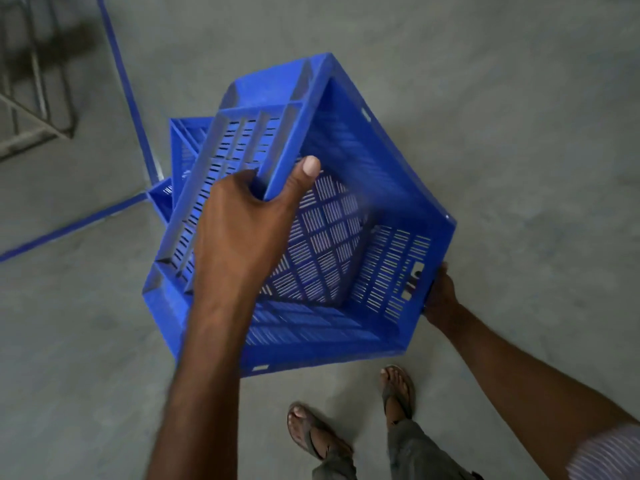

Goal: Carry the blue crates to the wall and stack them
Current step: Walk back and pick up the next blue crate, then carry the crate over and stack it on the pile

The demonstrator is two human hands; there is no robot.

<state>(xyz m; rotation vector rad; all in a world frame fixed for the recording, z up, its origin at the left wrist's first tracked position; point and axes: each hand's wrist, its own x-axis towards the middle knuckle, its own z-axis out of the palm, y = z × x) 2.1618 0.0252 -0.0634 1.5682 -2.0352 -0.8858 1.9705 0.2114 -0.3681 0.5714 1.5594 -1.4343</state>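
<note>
We hold the crate tilted over the floor; another crate peeks out at its 10 o'clock. Our left hand grips the 10 o'clock rim, thumb inside; our right hand grips the 4 o'clock handle.

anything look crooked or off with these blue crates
The blue slotted plastic crate is carried steeply tilted: the left hand grips its raised rim, the right hand holds the lower handle slot. The blue crates behind it sit askew. No damage shows.
</note>
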